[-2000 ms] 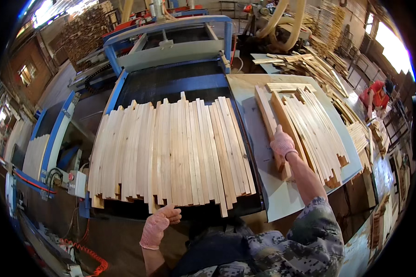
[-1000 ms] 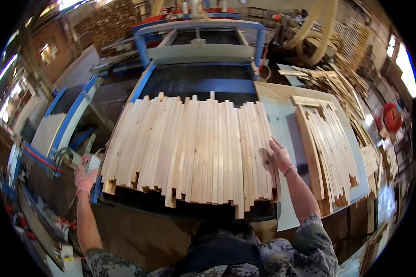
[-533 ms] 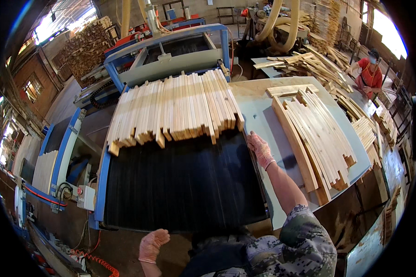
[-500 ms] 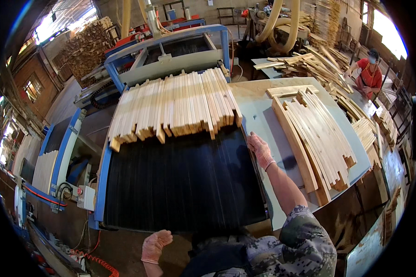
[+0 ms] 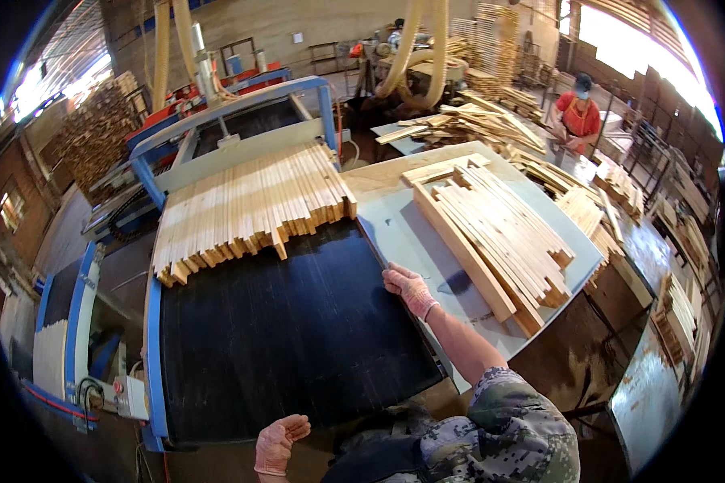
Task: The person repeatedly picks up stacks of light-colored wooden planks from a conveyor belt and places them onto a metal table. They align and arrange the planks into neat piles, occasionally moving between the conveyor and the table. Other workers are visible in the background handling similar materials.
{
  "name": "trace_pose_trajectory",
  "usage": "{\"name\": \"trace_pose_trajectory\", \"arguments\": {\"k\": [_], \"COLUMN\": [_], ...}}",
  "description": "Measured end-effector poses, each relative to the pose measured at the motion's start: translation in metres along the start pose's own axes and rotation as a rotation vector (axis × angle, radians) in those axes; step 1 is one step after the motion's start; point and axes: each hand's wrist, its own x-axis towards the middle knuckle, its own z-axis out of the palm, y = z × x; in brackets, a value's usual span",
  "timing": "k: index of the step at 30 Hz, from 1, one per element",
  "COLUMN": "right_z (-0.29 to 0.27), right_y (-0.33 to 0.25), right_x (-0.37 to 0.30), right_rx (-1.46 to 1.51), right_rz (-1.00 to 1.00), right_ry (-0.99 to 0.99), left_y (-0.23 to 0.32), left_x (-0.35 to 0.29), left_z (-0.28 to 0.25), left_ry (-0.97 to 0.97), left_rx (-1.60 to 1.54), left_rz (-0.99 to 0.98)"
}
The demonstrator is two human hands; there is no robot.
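Observation:
A wide row of pale wooden strips (image 5: 250, 201) lies side by side on a black conveyor belt (image 5: 290, 338), its far end against the crossbar of a blue-framed machine (image 5: 238, 145). One strip juts out from the uneven near ends. My right hand (image 5: 411, 290), in a pinkish glove, is at the belt's right edge beside the grey-topped table (image 5: 391, 233); its fingers are loosely extended, holding no wood. Low at the belt's near edge, my left hand (image 5: 281, 444), also gloved, hovers with fingers slightly bent and nothing visible in it.
On the table to the right lies a stack of wooden strips (image 5: 499, 233) with thicker boards (image 5: 463, 253) alongside. A control box (image 5: 130, 397) is fixed left of the belt. A person in red (image 5: 576, 121) works at the far right near heaped offcuts (image 5: 475, 129).
The view has turned to the right, shifting the scene leftward. The near ends of the strips look more even, with fewer jutting out. My right hand stays by the belt's right edge.

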Motion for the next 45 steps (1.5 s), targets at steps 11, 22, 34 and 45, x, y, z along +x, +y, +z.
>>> {"name": "trace_pose_trajectory", "arguments": {"k": [11, 22, 34, 45], "right_z": [-0.011, -0.13, -0.263, -0.297], "right_y": [-0.027, -0.158, -0.23, -0.326], "right_x": [-0.154, -0.244, -0.254, -0.213], "right_rx": [-0.705, -0.68, -1.036, -0.818], "right_rz": [0.058, 0.202, 0.49, 0.13], "right_ry": [0.04, -0.08, -0.295, -0.351], "left_y": [0.003, -0.019, -0.115, -0.138], "left_x": [0.059, 0.108, 0.281, 0.287], "left_z": [0.039, 0.177, 0.467, 0.526], "left_ry": [-0.497, -0.623, -0.399, -0.31], "left_rx": [0.076, 0.098, 0.384, 0.521], "left_rz": [-0.144, -0.076, 0.329, 0.304]}}
